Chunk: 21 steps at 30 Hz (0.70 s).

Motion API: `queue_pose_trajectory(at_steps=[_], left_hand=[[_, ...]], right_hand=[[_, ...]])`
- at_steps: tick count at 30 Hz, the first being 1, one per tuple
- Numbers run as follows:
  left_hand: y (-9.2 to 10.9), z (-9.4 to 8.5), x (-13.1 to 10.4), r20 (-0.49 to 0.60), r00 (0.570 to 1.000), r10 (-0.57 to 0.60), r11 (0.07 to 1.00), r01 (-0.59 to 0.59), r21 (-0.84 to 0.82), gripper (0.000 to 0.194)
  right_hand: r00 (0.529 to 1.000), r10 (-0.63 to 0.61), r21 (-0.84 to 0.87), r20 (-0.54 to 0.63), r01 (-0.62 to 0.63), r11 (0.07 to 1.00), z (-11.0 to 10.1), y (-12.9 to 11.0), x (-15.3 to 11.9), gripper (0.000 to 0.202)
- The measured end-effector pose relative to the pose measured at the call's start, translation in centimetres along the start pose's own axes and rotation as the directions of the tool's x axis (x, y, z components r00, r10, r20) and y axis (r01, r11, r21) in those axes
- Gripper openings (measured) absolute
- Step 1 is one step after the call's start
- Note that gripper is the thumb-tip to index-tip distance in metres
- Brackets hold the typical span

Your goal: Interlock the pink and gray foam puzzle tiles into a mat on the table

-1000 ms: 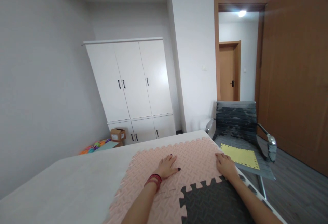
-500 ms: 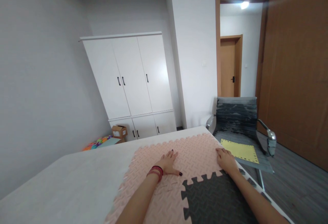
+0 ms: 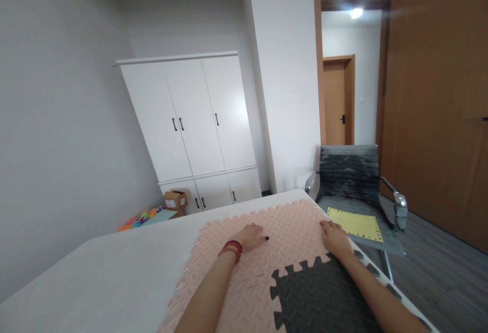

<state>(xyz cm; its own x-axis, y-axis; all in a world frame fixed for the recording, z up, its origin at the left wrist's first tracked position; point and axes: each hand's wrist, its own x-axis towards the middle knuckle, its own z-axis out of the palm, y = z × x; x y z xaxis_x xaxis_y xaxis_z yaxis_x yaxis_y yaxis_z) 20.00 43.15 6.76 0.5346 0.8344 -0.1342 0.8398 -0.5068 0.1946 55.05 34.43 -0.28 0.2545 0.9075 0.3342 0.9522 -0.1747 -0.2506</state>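
Left hand [image 3: 249,237] has gathered its fingers on pink foam mat [image 3: 292,234]. Right hand [image 3: 336,240] lies near worktop's [image 3: 114,272] right edge; both half-extended, holding nothing. Mat likely light, pliable; grip borders.

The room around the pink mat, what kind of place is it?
Probably an office or workroom, though I can't be sure: there's a white cabinet, a dark chair with metal arms, and a white table under the pink mat.
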Motion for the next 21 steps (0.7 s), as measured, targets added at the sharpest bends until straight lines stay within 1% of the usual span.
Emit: queue_pose_trajectory(at_steps=[1,3,6,9,12,14,15,18,21], left_hand=[[-0.3,-0.3,0.8,-0.037,0.999,-0.022,1.000,0.022,0.002,0.042],[-0.8,-0.8,2.4,-0.122,0.989,-0.084,0.996,0.086,0.011,0.039],[-1.1,-0.6,4.7,-0.232,0.960,-0.153,0.986,0.164,0.029,0.039],[-0.6,0.9,6.7,-0.297,0.940,-0.169,0.982,0.186,0.032,0.040],[0.3,2.7,8.1,-0.342,0.923,-0.173,0.981,0.192,0.022,0.041],[0.7,3.3,8.5,-0.358,0.916,-0.181,0.980,0.198,0.011,0.042],[0.7,3.2,8.6,-0.354,0.917,-0.184,0.980,0.198,0.003,0.043],[0.4,2.1,8.6,-0.294,0.938,-0.183,0.983,0.181,-0.034,0.039],[0.7,0.6,7.9,-0.224,0.956,-0.188,0.981,0.173,-0.087,0.036]], right_hand=[[1.000,0.003,0.003,-0.003,-0.003,1.000,0.0,0.0,0.0,0.042],[1.000,0.009,0.013,-0.004,-0.009,1.000,-0.2,-0.2,0.0,0.040],[1.000,0.015,0.030,-0.010,-0.014,0.999,-0.4,-0.3,0.0,0.038],[0.999,0.016,0.036,-0.034,-0.015,0.999,-0.5,-0.4,0.1,0.038],[0.998,0.015,0.037,-0.053,-0.013,0.999,-0.4,-0.4,0.2,0.037],[0.999,0.011,0.037,-0.050,-0.010,0.999,-0.4,-0.5,0.2,0.037],[0.999,0.012,0.037,-0.045,-0.010,0.999,-0.5,-0.5,0.2,0.037],[0.999,0.033,0.038,-0.021,-0.032,0.999,-0.7,-0.5,0.3,0.037],[0.999,0.053,0.032,-0.005,-0.052,0.998,-0.9,-0.5,0.3,0.036]])
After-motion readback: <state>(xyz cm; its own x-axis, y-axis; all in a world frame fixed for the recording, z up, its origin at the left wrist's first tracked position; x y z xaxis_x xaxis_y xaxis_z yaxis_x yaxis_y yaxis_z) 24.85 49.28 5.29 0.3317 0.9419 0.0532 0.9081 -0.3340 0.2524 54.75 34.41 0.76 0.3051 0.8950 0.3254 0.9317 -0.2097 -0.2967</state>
